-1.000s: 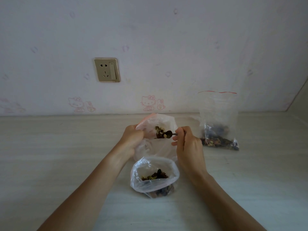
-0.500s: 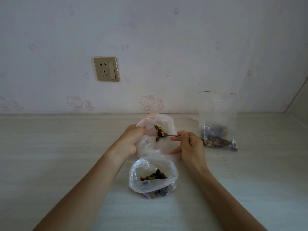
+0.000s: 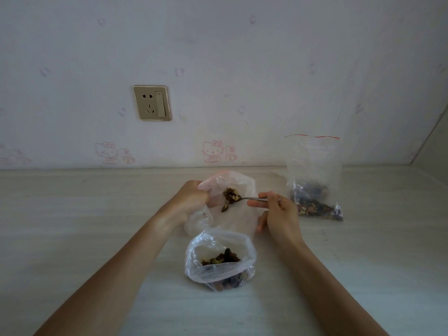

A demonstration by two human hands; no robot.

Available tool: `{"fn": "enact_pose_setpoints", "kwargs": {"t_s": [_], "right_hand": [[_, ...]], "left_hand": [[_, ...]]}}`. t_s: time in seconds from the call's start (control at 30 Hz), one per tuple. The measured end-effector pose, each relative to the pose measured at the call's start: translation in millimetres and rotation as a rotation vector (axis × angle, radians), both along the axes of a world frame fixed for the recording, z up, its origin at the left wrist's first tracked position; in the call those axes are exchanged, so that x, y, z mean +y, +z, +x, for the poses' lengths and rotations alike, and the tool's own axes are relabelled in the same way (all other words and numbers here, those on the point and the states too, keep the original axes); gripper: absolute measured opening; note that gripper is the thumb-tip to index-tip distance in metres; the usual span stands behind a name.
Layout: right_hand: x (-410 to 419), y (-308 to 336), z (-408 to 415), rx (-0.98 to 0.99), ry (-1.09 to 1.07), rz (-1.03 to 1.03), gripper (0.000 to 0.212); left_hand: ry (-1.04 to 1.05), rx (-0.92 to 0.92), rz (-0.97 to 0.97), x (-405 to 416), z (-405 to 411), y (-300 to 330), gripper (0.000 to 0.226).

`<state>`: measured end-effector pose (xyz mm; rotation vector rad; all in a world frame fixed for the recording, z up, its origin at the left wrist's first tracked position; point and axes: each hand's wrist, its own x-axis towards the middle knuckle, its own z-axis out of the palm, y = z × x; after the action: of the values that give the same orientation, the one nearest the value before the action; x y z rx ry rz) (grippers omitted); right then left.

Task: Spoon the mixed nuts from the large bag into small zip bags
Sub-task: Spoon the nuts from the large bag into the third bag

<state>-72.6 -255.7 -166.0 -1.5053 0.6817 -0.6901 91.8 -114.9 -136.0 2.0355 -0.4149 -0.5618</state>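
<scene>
My left hand (image 3: 191, 200) grips the rim of a small clear zip bag (image 3: 238, 220) with a pinkish top edge and holds its mouth open above the table. My right hand (image 3: 278, 214) pinches the handle of a thin metal spoon (image 3: 251, 198). The spoon's bowl is inside the bag's mouth, heaped with mixed nuts (image 3: 231, 196), and a few nuts hang off its lower side. Right in front of me stands an open clear bag (image 3: 194, 260) with a rolled rim and dark mixed nuts inside.
A red-topped zip bag (image 3: 312, 163) with nuts in its bottom leans against the wall at the right. A wall socket (image 3: 152, 103) is on the wall at the left. The pale wooden table (image 3: 72, 226) runs to the wall, with a side panel at the far right.
The spoon's bowl has gone deeper into the held bag and tilted, and nuts begin to slide off. My right hand has drawn back to the right along the handle. My left hand keeps its grip.
</scene>
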Motion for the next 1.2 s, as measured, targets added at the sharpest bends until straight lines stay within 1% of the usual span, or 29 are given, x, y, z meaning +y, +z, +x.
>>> {"fn": "enact_pose_setpoints", "kwargs": {"t_s": [0.13, 0.2, 0.33, 0.47, 0.57, 0.63, 0.73, 0.83, 0.97, 1.1, 1.2], "right_hand": [[-2, 5, -2, -0.030, 0.013, 0.106, 0.034], [-1, 6, -1, -0.018, 0.031, 0.094, 0.033], [0, 7, 0, -0.002, 0.049, 0.050, 0.032], [-2, 8, -2, 0.007, 0.083, 0.069, 0.032], [-6, 10, -5, -0.018, 0.102, 0.139, 0.033], [-9, 11, -9, -0.021, 0.118, 0.155, 0.033], [-9, 10, -12, -0.027, 0.125, 0.150, 0.034], [-8, 10, -13, -0.026, 0.122, 0.136, 0.034], [-6, 18, -17, -0.050, 0.131, 0.125, 0.033], [-3, 34, -26, -0.110, 0.142, 0.128, 0.031], [-1, 46, -39, -0.148, 0.162, 0.124, 0.033]], "left_hand": [[-0.014, -0.061, 0.044, 2, 3, 0, 0.023], [-0.050, -0.077, 0.064, 2, 3, 0, 0.024], [-0.104, -0.061, 0.062, 2, 6, 0, 0.013], [-0.124, -0.047, 0.069, 1, 10, -1, 0.017], [-0.140, -0.032, 0.086, 3, 14, 3, 0.022], [-0.146, -0.012, 0.086, 6, 17, 7, 0.032], [-0.128, -0.023, 0.070, 12, 18, 13, 0.046], [-0.129, -0.053, 0.048, 18, 18, 19, 0.051], [-0.164, -0.089, 0.008, 30, 17, 24, 0.062], [-0.133, -0.168, -0.109, 45, 9, 30, 0.056], [-0.100, -0.320, -0.160, 60, -5, 32, 0.043]]}}
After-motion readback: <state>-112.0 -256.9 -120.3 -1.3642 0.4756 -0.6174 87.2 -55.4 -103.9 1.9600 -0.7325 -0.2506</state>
